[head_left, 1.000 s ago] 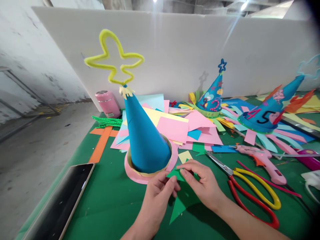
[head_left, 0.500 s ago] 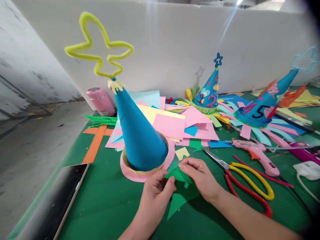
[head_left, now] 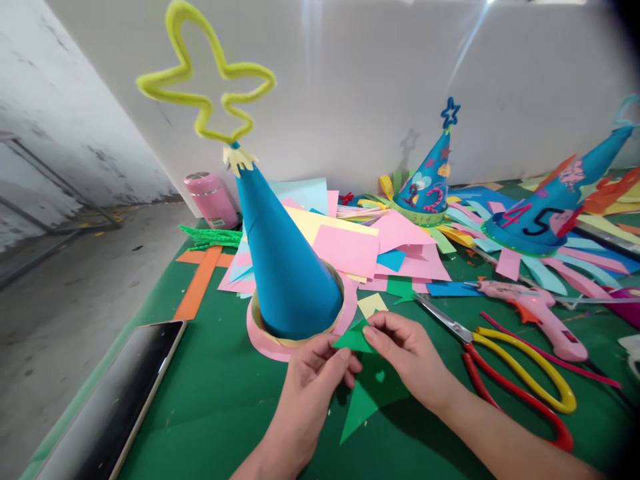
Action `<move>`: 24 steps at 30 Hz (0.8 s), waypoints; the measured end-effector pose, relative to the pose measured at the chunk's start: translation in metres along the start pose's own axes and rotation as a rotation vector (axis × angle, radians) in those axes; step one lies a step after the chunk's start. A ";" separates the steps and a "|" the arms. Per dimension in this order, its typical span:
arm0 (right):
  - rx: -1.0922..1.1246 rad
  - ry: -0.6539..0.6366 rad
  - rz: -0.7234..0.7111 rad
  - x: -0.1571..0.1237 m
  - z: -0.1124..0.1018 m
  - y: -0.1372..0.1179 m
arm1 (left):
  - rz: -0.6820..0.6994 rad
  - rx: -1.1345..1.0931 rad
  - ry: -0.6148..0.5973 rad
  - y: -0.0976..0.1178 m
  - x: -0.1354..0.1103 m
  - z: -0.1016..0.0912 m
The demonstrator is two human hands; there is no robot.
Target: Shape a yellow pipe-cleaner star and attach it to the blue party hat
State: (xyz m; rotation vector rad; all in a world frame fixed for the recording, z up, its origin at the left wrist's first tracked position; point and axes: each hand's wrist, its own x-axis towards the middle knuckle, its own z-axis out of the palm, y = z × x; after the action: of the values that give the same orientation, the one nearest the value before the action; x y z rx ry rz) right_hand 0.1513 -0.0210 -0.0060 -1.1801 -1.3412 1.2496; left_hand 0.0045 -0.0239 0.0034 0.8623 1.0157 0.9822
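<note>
- Two hands pinch one small green paper triangle (head_left: 353,340): left hand (head_left: 313,387) & right hand (head_left: 407,357), fingers closed on it, just in front of the tall blue paper cone hat w/ yellow fuzzy-wire star (head_left: 285,267).
- Vs. 1 s ago: triangle is lifted a bit higher; hat hasn't moved.
- 1 bigger green paper scrap (head_left: 373,393) lies under the hands.
- 3 blue cone hats in all.
- 1 pair of red & yellow scissors (head_left: 505,373), 1 pink glue gun (head_left: 535,313), 1 pink cup (head_left: 210,200).

A craft workshop: green table (head_left: 210,400) strewn with coloured paper (head_left: 350,247), scissors (head_left: 505,360) (glue gun (head_left: 535,313) too).
</note>
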 end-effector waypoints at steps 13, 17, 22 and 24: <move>0.335 -0.213 0.022 -0.002 0.003 -0.009 | -0.059 -0.255 -0.334 -0.003 -0.004 -0.003; 0.310 -0.225 0.022 -0.004 0.002 -0.008 | -0.054 -0.194 -0.350 -0.004 -0.004 -0.006; 0.259 -0.218 0.000 -0.005 -0.002 -0.009 | -0.033 -0.063 -0.368 -0.001 -0.003 -0.009; 0.220 -0.199 -0.020 -0.005 -0.003 -0.010 | -0.011 -0.007 -0.383 0.001 -0.002 -0.009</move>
State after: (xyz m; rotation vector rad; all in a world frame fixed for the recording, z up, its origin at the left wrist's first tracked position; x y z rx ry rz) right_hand 0.1545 -0.0255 0.0045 -0.9058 -1.3149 1.4899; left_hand -0.0048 -0.0248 0.0021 0.9927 0.6887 0.7715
